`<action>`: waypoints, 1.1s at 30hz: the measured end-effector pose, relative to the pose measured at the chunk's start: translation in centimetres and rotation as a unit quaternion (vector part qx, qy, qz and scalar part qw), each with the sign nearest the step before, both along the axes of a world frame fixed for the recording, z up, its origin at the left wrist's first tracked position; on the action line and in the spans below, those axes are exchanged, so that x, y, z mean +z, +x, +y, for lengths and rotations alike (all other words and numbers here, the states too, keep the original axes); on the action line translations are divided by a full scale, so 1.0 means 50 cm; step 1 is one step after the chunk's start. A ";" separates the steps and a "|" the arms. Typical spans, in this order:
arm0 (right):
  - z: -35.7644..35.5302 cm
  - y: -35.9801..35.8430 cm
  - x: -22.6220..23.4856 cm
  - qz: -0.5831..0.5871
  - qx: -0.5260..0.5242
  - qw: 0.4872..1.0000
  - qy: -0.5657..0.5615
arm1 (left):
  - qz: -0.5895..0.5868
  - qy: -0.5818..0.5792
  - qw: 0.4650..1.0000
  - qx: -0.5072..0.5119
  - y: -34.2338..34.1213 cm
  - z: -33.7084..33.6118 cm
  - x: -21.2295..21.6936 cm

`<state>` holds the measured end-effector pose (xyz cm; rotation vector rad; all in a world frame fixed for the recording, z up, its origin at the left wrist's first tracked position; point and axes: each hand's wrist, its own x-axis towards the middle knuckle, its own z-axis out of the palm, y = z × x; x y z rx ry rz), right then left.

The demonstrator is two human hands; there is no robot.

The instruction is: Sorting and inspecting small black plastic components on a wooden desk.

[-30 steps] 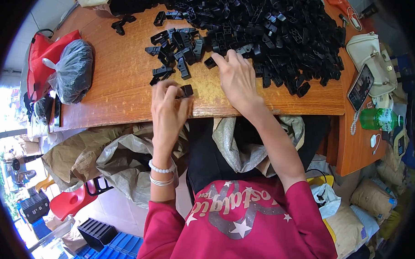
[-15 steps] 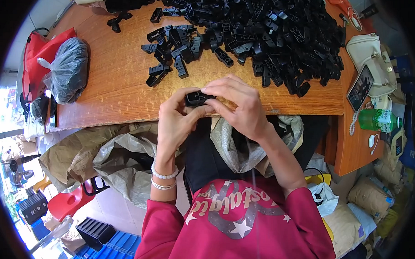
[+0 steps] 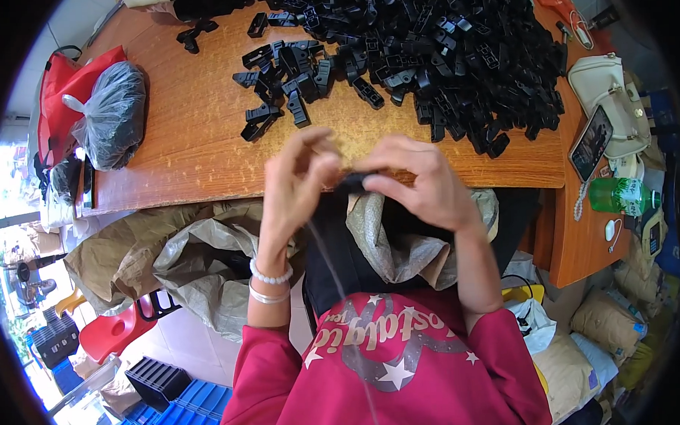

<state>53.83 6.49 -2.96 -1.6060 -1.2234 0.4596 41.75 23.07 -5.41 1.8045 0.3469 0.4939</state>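
My right hand [image 3: 425, 178] pinches a small black plastic part [image 3: 350, 184] between thumb and fingers, just off the table's front edge. The part is blurred and its far end is hidden by my fingers. To its left, my left hand [image 3: 297, 176] is raised, apart from the part, with thumb and fingers spread and nothing visible between them. Beyond my hands lies a small group of similar black plastic parts [image 3: 297, 86] on the wooden table [image 3: 195, 128]. A large heap of the same parts [image 3: 455, 66] covers the table's far right.
An open woven sack [image 3: 382, 248] hangs below my right hand, and brown paper sacks [image 3: 117, 254] sit left of my lap. On the table's left are a tied plastic bag [image 3: 112, 115] and a red bag [image 3: 59, 102]. A phone [image 3: 591, 144] and green bottle [image 3: 620, 197] lie at right.
My left hand has let go of the black plastic part and drawn back. My right hand has moved slightly right and toward me with the part, turning it downward over the table edge.
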 end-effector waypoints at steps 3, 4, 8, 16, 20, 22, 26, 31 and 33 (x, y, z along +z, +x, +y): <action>-0.007 0.050 -0.024 -0.125 -0.020 0.992 -0.017 | 0.095 0.146 0.966 0.191 0.046 0.056 -0.019; 0.010 0.047 -0.029 -0.125 -0.107 0.985 -0.040 | 0.117 0.248 0.938 0.213 0.055 0.070 -0.026; 0.086 0.053 -0.055 -0.316 -0.268 0.906 -0.087 | 0.158 0.181 0.954 0.181 0.085 0.092 -0.037; 0.092 -0.012 -0.047 0.030 -0.230 0.971 0.057 | -0.006 -0.254 0.964 0.072 0.016 0.026 -0.025; 0.079 -0.020 -0.066 -0.041 -0.177 0.976 0.119 | 0.051 -0.188 0.981 0.006 0.009 0.007 -0.001; 0.073 -0.019 -0.066 -0.091 -0.175 0.971 0.132 | 0.064 -0.172 0.983 0.000 0.006 0.005 0.007; 0.066 -0.019 -0.062 -0.079 -0.169 0.973 0.135 | 0.006 -0.257 0.966 -0.033 0.004 0.002 0.010; 0.049 -0.037 -0.049 -0.162 -0.152 0.966 0.129 | 0.034 -0.246 0.968 -0.026 0.000 -0.017 0.027; 0.042 -0.048 -0.047 -0.085 -0.148 0.974 0.150 | -0.034 -0.172 0.984 -0.029 -0.004 -0.034 0.026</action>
